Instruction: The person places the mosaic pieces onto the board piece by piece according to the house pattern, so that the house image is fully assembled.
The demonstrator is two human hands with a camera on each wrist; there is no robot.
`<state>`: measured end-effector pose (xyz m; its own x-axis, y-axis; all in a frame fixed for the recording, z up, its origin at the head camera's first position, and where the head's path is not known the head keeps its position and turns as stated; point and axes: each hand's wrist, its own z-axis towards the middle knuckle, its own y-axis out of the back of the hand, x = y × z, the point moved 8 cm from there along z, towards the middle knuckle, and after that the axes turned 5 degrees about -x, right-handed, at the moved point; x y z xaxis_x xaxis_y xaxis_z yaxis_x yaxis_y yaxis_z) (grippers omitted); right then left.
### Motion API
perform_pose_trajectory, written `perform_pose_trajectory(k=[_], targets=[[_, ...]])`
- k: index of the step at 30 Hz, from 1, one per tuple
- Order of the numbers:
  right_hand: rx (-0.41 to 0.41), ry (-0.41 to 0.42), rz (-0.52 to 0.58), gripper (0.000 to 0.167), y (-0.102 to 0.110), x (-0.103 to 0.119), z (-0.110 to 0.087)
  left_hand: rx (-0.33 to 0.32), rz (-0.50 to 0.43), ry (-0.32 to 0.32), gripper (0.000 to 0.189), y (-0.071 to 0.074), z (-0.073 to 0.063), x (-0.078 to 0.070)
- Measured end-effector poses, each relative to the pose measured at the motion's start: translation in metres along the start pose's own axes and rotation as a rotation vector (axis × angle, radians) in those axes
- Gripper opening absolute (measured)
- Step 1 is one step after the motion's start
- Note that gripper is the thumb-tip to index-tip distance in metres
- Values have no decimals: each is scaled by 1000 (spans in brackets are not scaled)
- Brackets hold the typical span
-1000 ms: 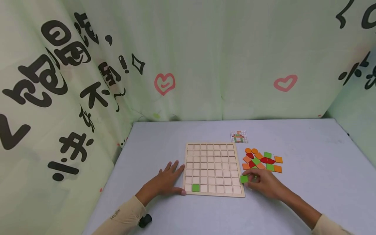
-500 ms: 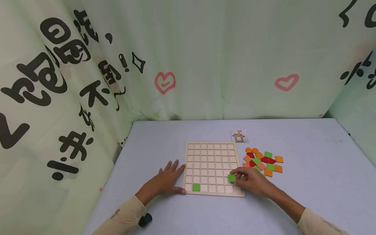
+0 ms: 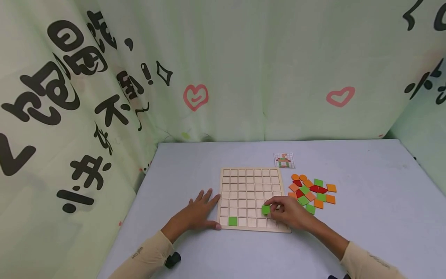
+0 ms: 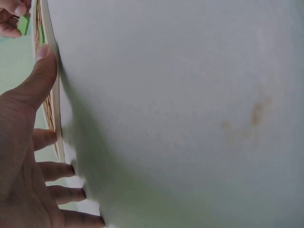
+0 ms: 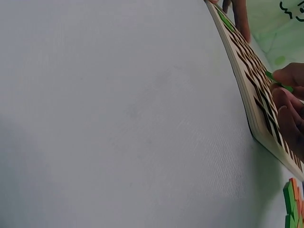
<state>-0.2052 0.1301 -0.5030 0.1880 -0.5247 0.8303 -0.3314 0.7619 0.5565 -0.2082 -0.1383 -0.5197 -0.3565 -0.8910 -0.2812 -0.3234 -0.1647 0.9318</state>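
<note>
A wooden grid board [image 3: 251, 169] lies on the table, its square cells bare except for one green square tile [image 3: 232, 221] in the bottom row. My left hand [image 3: 199, 213] spreads its fingers along the board's left edge; the thumb [image 4: 42, 71] touches the rim in the left wrist view. Over the board's lower right part, my right hand [image 3: 290, 213] pinches another green square tile [image 3: 266, 209] between thumb and fingers. The right wrist view shows this held tile [image 5: 270, 75] close over the cells, partly covered by the fingers.
Loose orange, red and green tiles [image 3: 310, 195] lie scattered right of the board. A small pattern card [image 3: 283, 160] lies behind the board's right corner. Pale green curtains [image 3: 265, 77] hang behind and beside the white-covered table [image 3: 376, 217].
My right hand has carried the green tile leftward from beside the board's right edge to over its cells. Loose tiles it covered now show. The left hand stays in place.
</note>
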Motion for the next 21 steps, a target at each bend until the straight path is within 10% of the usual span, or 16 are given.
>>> perform_pose_trajectory(k=[21], targets=[[71,17,59,30,-38,17,19,-1,7,4,103,2,0,-2]])
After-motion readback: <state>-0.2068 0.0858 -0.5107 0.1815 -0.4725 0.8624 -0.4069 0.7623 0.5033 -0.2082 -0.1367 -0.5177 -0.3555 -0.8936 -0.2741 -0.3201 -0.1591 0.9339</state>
